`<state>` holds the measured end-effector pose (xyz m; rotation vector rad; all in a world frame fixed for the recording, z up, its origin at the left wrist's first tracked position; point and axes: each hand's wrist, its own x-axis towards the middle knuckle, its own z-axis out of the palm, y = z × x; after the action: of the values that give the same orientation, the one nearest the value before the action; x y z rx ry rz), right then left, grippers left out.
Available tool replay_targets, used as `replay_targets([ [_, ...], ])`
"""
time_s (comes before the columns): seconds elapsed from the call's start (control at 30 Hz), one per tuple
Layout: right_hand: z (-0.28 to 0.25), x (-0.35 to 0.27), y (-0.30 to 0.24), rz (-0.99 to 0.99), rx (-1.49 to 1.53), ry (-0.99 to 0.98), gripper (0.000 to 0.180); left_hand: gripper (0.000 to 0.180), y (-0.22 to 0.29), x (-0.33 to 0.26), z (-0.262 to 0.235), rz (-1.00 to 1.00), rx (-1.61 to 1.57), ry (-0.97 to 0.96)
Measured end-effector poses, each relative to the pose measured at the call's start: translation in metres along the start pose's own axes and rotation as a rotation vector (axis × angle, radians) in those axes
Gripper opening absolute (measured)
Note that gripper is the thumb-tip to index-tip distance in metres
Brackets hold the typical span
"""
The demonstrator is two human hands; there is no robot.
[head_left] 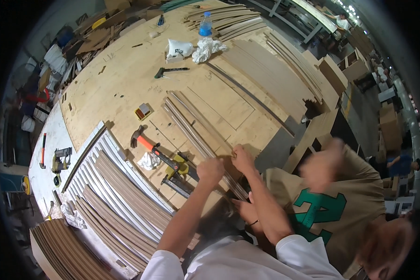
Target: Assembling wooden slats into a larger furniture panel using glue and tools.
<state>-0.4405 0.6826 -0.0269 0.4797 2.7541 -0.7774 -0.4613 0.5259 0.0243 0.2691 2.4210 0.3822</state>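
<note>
Two long brown wooden strips (pixel 187 132) lie side by side on the plywood worktable (pixel 121 98), with their near ends toward me. My left hand (pixel 210 171) is closed over the left strip, its fingers curled down. Just right of it, my right hand (pixel 243 158) is closed at the edge of the right strip (pixel 198 114); its fingertips are partly hidden. A co-worker's hand (pixel 247 210) with a dark wristband touches the near end of the strips, below my right forearm. The co-worker's other hand (pixel 323 164) is raised and blurred by motion.
Left of my hands are an orange-handled claw hammer (pixel 156 150), yellow-and-black clamps (pixel 179 168) and crumpled paper (pixel 149 161). Stacked strips (pixel 126 182) and a nail gun (pixel 61 159) lie further left. Farther back are another hammer (pixel 170 71), a blue bottle (pixel 205 24) and plastic bags (pixel 209 49).
</note>
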Motion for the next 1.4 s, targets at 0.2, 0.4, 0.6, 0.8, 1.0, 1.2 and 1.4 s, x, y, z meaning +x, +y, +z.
replay_targets([
  [0.2, 0.012, 0.008, 0.046, -0.053, 0.169, -0.098, 0.025, 0.026, -0.011, 0.012, 0.029, 0.253, -0.146, 0.469],
  [0.4, -0.008, 0.0, 0.03, 0.054, 0.425, -0.256, 0.019, 0.02, -0.014, -0.003, 0.045, 0.395, -0.2, 0.594],
  [0.6, -0.042, 0.007, 0.052, -0.022, 0.427, -0.115, 0.022, 0.019, -0.004, -0.05, 0.029, 0.425, -0.436, 0.507],
  [0.8, -0.016, -0.002, 0.058, 0.068, 0.104, 0.187, 0.023, 0.021, -0.034, -0.105, 0.05, 0.489, -0.741, 0.468],
  [1.0, -0.004, -0.073, -0.047, -0.141, 0.33, 0.212, 0.014, 0.035, -0.066, -0.155, 0.07, 0.2, -0.744, 0.27],
  [1.2, 0.0, -0.103, -0.07, -0.1, 0.171, 0.344, 0.016, 0.04, -0.081, -0.187, 0.062, 0.252, -0.723, 0.248],
  [1.4, 0.014, -0.115, -0.096, -0.086, 0.252, 0.492, 0.009, 0.044, -0.112, -0.206, 0.063, 0.181, -0.837, 0.368],
])
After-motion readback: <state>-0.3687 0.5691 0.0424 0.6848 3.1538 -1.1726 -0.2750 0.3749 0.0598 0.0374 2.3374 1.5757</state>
